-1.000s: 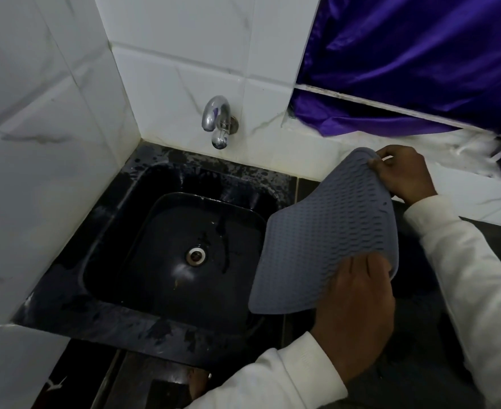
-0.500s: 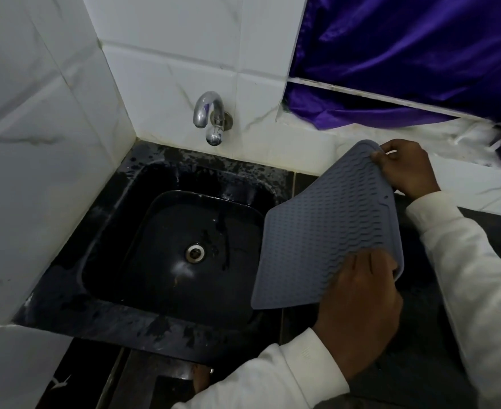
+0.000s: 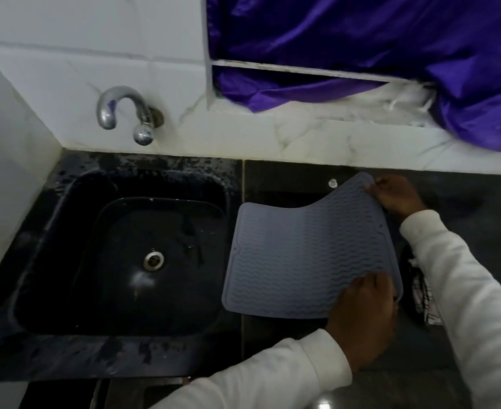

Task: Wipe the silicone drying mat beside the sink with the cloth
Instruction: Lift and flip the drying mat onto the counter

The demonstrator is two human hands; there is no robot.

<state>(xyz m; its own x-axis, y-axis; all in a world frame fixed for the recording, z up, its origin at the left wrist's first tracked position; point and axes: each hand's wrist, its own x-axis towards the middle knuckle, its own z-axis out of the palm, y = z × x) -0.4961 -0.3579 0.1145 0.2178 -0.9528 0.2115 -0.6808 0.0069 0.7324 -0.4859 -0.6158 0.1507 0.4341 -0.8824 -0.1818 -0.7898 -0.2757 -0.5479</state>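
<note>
I hold the mat (image 3: pixel 305 258) with both hands over the dark desk (image 3: pixel 464 202), just right of the sink (image 3: pixel 119 255). My left hand (image 3: pixel 361 317) grips its near right corner, fingers curled over the ribbed top. My right hand (image 3: pixel 397 196) pinches the far right corner and lifts it, so that side curls up while the left edge looks to lie flat by the sink rim. I judge this as the laying-out step; no wiping has begun. The cloth (image 3: pixel 425 296), checked, lies on the desk just right of the mat, partly hidden by my right sleeve. Next I should lower the raised side, let go with 1 hand and take the cloth.
</note>
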